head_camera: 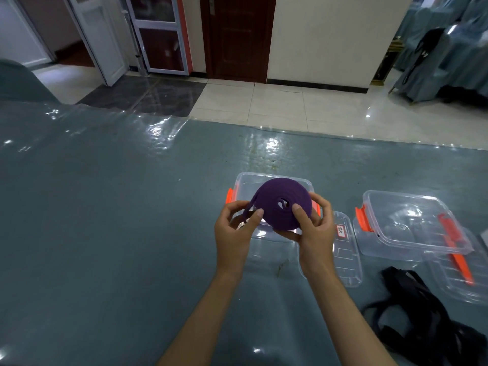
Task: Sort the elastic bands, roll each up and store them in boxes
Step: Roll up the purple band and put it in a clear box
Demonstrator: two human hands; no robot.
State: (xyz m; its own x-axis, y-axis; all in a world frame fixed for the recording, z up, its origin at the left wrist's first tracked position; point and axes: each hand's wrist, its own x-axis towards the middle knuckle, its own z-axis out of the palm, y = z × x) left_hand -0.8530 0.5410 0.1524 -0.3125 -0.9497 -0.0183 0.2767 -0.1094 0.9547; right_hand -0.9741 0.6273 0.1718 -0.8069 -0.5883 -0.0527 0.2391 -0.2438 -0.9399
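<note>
Grey-green sheeting under a clear glossy film is covering the table (105, 233), and beyond its far edge pale floor tiles are running up to a dark wooden door (237, 35), with white-framed glass doors left of that door and draped chairs well to its right.

I am taking the purple roll (281, 204) as my landmark. Left of it, my left hand (233, 228) is pinching the loose tail of the band between thumb and fingers; right of it, my right hand (314, 225) is gripping the coil itself, thumb pressing on its face near the centre, fingers curled behind. The roll is being held in the air just in front of the open clear box (274, 180) with orange latches. A clear lid (346, 257) is lying just right of the roll, a second clear box (412, 220) further right, and a loose tangle of black bands (427, 320) lower right.

I am judging that the rolling is nearly finished (only a short tail is hanging free). The next move is calling for winding that tail on tight, keeping the coil pinched so it is not springing open, then lowering it into the box behind.
</note>
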